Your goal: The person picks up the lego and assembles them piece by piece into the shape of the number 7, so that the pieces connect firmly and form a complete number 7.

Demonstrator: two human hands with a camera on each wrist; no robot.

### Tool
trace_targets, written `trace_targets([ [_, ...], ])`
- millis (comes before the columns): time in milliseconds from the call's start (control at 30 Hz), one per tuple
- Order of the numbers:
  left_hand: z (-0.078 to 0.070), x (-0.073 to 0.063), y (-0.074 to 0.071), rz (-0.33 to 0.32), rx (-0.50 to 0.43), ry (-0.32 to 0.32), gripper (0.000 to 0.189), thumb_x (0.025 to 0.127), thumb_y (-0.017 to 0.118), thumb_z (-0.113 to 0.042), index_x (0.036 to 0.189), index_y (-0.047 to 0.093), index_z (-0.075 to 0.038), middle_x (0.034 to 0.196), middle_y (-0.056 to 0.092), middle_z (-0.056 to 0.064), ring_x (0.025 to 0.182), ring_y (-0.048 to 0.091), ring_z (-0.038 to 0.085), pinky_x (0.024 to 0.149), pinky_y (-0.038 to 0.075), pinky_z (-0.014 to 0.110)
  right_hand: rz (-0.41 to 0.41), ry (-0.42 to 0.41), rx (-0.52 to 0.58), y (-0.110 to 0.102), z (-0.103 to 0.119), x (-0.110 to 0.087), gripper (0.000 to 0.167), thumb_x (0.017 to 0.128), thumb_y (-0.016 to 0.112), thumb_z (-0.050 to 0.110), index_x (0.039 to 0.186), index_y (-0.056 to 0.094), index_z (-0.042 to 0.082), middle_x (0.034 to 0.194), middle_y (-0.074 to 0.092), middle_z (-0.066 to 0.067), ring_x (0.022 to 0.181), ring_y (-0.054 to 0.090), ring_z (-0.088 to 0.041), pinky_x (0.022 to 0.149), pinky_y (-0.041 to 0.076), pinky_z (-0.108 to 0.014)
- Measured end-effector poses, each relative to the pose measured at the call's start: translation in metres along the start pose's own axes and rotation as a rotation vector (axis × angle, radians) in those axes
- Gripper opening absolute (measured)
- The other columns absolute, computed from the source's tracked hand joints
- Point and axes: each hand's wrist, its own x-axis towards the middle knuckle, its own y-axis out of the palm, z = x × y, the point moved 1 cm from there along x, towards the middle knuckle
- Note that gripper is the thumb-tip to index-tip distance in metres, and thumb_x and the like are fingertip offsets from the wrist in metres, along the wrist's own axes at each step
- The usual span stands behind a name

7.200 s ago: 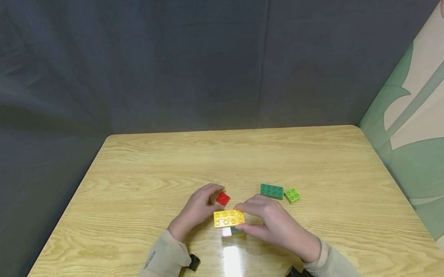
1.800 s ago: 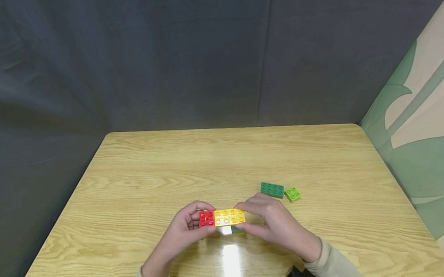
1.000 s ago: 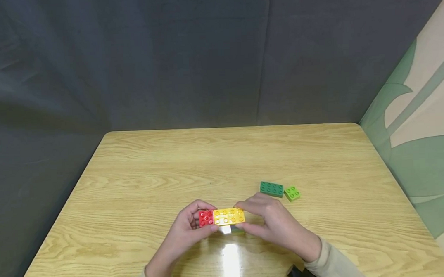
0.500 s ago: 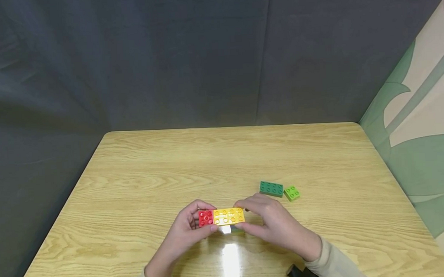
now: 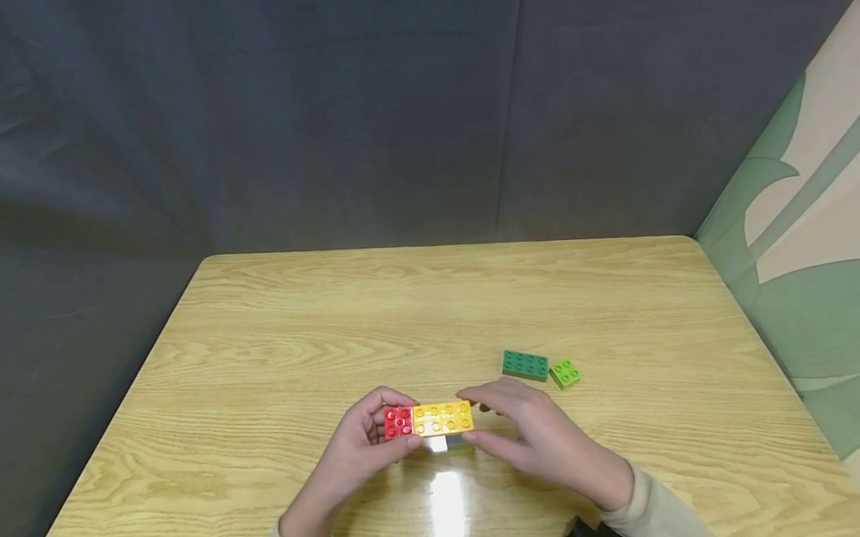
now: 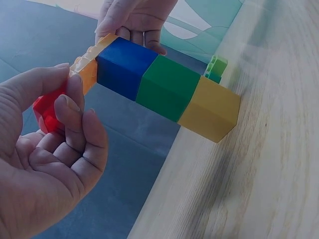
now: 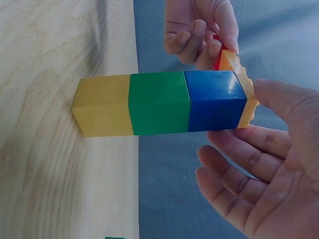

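Observation:
A tower of a tan-yellow block (image 7: 104,107), a green block (image 7: 159,104) and a blue block (image 7: 214,102) stands on the table. Across its top lies a yellow eight-stud toy brick (image 5: 442,418), its left part jutting past the tower. Against that left end sits a red four-sided toy brick (image 5: 398,422), pinched between thumb and fingers of my left hand (image 5: 361,444). My right hand (image 5: 534,428) is around the yellow brick's right end, thumb and forefinger spread on either side, the other fingers loosely bent beside the blue block. From above, the yellow brick hides most of the tower.
Farther back to the right, a dark green brick (image 5: 525,365) and a small lime green brick (image 5: 566,373) lie side by side on the wooden table (image 5: 295,322). A black device (image 5: 596,536) shows at the right wrist. Dark cloth (image 5: 359,119) hangs behind the table.
Since the oldest frame, my left hand has picked the red brick off the table and brought it against the yellow brick. In the last half second my right hand has loosened and shifted slightly right.

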Motion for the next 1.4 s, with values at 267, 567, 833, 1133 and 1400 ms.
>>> trace_targets([
  [267, 0.000, 0.000, 0.001, -0.008, 0.004, -0.015, 0.035, 0.082, 0.066, 0.014, 0.114, 0.053, 0.012, 0.089, 0.068, 0.008, 0.071, 0.062, 0.008, 0.060, 0.054, 0.019, -0.023, -0.013, -0.015, -0.002, -0.003, -0.004, 0.038, 0.090, 0.071, 0.027, 0.125, 0.064, 0.012, 0.120, 0.066, 0.003, 0.100, 0.062, -0.011, 0.081, 0.055, -0.031],
  [567, 0.001, 0.000, 0.000, -0.031, 0.026, -0.047, 0.036, 0.081, 0.069, 0.009, 0.114, 0.053, 0.011, 0.090, 0.068, 0.012, 0.072, 0.062, 0.008, 0.061, 0.054, 0.018, -0.030, 0.008, -0.005, -0.010, -0.007, -0.007, 0.035, 0.091, 0.069, 0.021, 0.125, 0.064, 0.012, 0.121, 0.066, 0.000, 0.103, 0.062, -0.015, 0.079, 0.056, -0.033],
  [833, 0.002, 0.000, 0.000, -0.042, 0.035, -0.066, 0.037, 0.081, 0.070, 0.007, 0.114, 0.054, 0.010, 0.089, 0.068, 0.009, 0.071, 0.062, 0.008, 0.060, 0.054, 0.018, -0.036, 0.064, -0.029, -0.015, -0.014, -0.012, 0.035, 0.092, 0.069, 0.020, 0.125, 0.063, 0.012, 0.123, 0.065, 0.001, 0.109, 0.060, -0.016, 0.077, 0.057, -0.033],
  [1133, 0.001, 0.000, 0.000, -0.041, 0.038, -0.063, 0.037, 0.081, 0.070, 0.007, 0.114, 0.054, 0.010, 0.091, 0.067, 0.017, 0.072, 0.063, 0.009, 0.061, 0.055, 0.019, -0.081, 0.109, -0.083, -0.021, -0.026, -0.018, 0.033, 0.090, 0.071, 0.018, 0.122, 0.066, 0.012, 0.122, 0.065, 0.003, 0.110, 0.061, -0.016, 0.080, 0.056, -0.036],
  [1400, 0.002, 0.000, 0.000, -0.036, 0.034, -0.050, 0.037, 0.081, 0.070, 0.007, 0.114, 0.054, 0.011, 0.091, 0.067, 0.019, 0.072, 0.063, 0.009, 0.061, 0.055, 0.020, -0.120, 0.138, -0.088, -0.026, -0.038, -0.023, 0.033, 0.088, 0.072, 0.014, 0.121, 0.066, 0.011, 0.121, 0.066, 0.001, 0.113, 0.060, -0.018, 0.094, 0.051, -0.045],
])
